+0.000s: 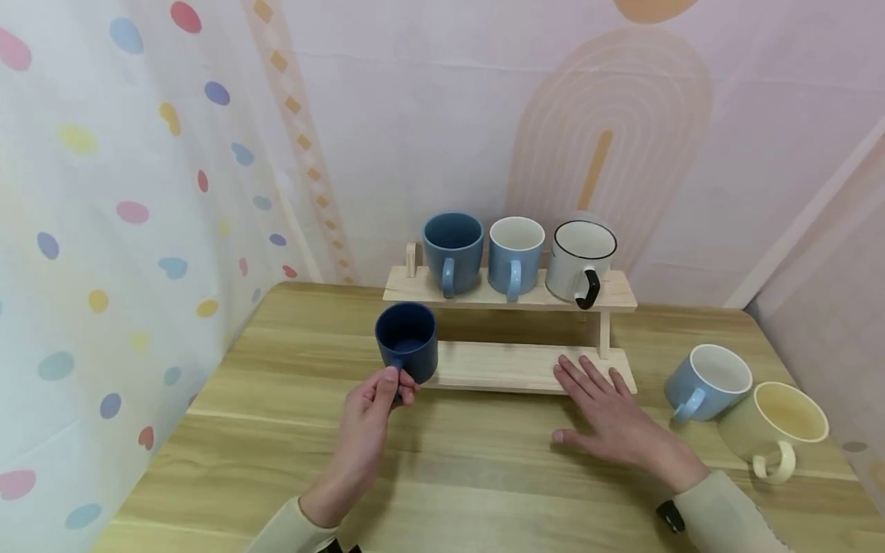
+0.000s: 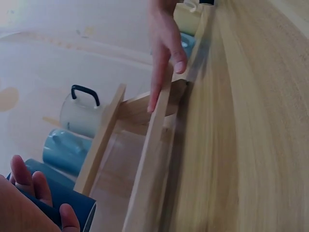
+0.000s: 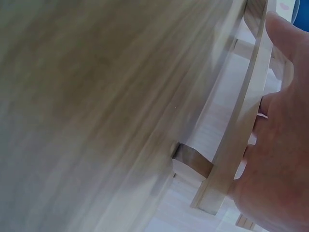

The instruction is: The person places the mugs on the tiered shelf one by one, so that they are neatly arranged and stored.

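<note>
At left, before the pale two-tier wooden rack (image 1: 494, 367), the left hand (image 1: 369, 407) grips a dark-blue cylindrical mug (image 1: 409, 339), best held level; the spread right hand (image 1: 611, 415) should steady the rack.

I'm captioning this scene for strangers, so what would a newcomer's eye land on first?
Probably the navy mug, held by its handle in the left hand near the left end of the lower shelf. Next might come the white mug with its black handle, rightmost of three on the upper shelf. The right hand, spread on the lower shelf's right end, also stands out.
</note>
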